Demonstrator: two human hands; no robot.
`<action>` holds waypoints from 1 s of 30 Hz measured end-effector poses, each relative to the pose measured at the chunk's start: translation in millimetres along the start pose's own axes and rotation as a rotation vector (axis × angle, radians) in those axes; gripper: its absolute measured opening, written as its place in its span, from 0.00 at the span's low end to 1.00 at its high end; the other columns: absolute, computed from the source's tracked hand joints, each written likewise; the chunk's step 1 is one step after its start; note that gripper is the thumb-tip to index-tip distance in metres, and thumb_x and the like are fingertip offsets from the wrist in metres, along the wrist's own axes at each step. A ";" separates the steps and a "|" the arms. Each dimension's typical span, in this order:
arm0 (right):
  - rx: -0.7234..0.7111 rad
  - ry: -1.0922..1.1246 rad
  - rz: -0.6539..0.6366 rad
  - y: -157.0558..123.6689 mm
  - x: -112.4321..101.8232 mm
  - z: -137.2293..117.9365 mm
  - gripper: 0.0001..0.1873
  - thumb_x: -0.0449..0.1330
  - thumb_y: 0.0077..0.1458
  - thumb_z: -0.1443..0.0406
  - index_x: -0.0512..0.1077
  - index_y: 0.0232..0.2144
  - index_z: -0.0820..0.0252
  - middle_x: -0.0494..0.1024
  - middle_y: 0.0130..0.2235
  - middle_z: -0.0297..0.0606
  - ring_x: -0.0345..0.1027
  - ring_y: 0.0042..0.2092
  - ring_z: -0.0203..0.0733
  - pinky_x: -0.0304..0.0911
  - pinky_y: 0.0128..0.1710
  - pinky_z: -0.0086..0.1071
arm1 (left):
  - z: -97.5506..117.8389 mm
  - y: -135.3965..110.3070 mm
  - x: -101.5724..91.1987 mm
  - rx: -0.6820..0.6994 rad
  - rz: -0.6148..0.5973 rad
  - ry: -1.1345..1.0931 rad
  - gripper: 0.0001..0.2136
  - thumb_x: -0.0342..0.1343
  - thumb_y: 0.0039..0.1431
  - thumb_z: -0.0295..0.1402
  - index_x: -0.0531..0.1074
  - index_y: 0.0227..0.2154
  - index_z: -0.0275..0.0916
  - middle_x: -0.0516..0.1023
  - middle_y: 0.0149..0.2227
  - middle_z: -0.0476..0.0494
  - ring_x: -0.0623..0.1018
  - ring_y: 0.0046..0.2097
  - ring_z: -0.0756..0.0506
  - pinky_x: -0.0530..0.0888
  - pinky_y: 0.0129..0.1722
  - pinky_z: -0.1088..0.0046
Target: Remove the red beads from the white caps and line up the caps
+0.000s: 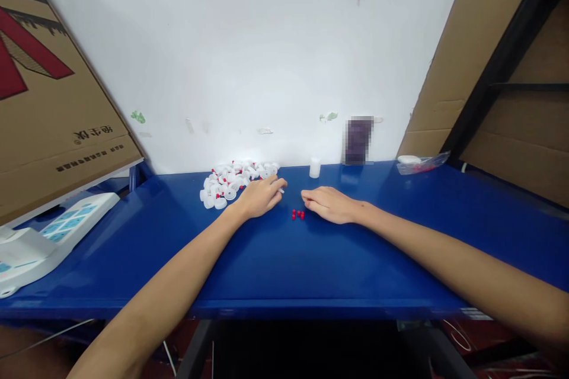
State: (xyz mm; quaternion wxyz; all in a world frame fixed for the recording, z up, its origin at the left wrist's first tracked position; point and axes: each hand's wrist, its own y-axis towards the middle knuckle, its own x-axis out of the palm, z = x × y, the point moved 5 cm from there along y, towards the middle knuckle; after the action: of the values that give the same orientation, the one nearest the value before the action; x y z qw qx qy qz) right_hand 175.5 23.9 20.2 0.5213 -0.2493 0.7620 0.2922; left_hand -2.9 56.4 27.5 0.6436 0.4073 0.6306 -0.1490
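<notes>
My left hand [262,196] is closed, with a small white plastic piece [281,190] showing at its fingertips. It rests at the right edge of a pile of white round plastic caps [220,202], several with small red parts. Across a short gap, my right hand [331,204] has its fingers pinched together; what they hold, if anything, is hidden. Between and just in front of the two hands lie several small red pieces [298,214] in a loose cluster on the blue table [284,266].
A white cylindrical container [315,168] stands near the wall, beside a blurred dark object [358,140]. Back right lies a clear plastic bag [424,163]. At left are a white device with blue panels [66,222] and a large cardboard box [57,100].
</notes>
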 end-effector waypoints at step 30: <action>0.042 -0.027 -0.090 -1.5 0.1 -15.7 0.04 0.51 0.60 0.66 0.64 0.33 0.56 0.74 0.31 0.33 0.63 0.31 0.38 0.49 0.32 0.31 | 0.5 0.6 6.9 -0.034 -0.029 -0.165 0.10 0.47 0.62 0.32 0.73 0.40 0.41 0.78 0.37 0.44 0.77 0.37 0.44 0.70 0.37 0.69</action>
State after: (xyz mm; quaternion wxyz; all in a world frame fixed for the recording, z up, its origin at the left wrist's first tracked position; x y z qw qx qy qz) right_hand 166.3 11.8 24.2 0.5495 -0.2684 0.7488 0.2556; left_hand -1.0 58.6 21.2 0.6980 0.3737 0.5835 -0.1806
